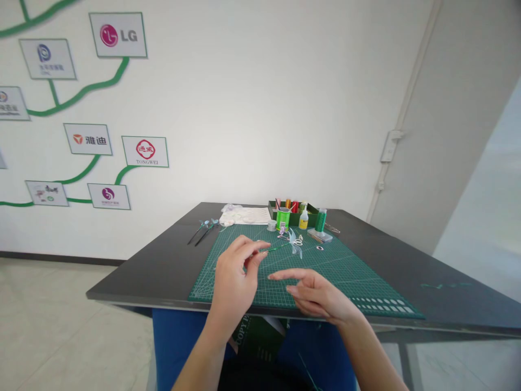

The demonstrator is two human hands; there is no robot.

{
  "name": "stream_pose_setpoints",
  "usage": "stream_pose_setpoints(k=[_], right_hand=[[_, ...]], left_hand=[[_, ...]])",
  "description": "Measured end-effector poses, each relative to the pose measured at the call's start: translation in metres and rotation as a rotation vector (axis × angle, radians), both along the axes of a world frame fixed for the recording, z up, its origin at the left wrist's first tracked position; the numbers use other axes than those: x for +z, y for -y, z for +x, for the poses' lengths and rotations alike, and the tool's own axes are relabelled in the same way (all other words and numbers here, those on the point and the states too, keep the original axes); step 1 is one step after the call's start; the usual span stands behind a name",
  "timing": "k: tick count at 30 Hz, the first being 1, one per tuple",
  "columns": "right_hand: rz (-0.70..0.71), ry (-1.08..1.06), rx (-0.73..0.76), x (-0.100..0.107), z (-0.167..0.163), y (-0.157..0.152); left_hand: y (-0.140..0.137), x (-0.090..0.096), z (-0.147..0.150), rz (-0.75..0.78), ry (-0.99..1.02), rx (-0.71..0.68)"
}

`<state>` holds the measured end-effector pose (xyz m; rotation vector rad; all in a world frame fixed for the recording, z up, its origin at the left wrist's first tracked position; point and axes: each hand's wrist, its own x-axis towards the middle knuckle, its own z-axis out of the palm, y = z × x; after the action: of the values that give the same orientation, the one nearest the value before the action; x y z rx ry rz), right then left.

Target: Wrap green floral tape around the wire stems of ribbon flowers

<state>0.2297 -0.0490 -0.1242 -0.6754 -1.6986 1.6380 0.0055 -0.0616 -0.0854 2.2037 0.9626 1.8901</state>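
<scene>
My left hand (236,269) is closed in a pinch on the thin green stem (279,248) of a small craft flower (294,244) with pale, translucent blue petals. The stem points right, so the petals stand out over the green cutting mat (342,271). Just below and to the right is my right hand (315,293), its index finger stretched out toward the left and the other fingers partly curled. Nothing shows between those fingers. The stem's near end is hidden by my left fingers.
Behind the mat stand a green box (313,217) of thread spools, a bright green cup (283,218), a glue bottle (303,218) and a green spool (321,220). Finished-looking flower stems (202,232) lie left, near white sheets (252,215). A copy-paper box (260,336) sits below the table edge.
</scene>
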Motion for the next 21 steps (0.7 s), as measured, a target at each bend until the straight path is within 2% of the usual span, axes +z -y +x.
stream_pose_setpoints(k=[9,12,17,21], right_hand=[[-0.102,-0.441,-0.184,-0.050,-0.017,0.021],[-0.077,-0.541,-0.361,-0.058,-0.021,0.019],[0.129,-0.178,-0.847,-0.052,-0.010,0.001],[0.237,-0.069,-1.068,-0.046,0.000,0.002]], left_hand=[[0.000,0.005,0.005,-0.134,0.130,-0.192],[0.002,0.006,0.004,-0.152,0.157,-0.216],[0.002,0.005,0.002,-0.141,0.158,-0.211],[0.003,0.003,0.004,-0.091,0.114,-0.151]])
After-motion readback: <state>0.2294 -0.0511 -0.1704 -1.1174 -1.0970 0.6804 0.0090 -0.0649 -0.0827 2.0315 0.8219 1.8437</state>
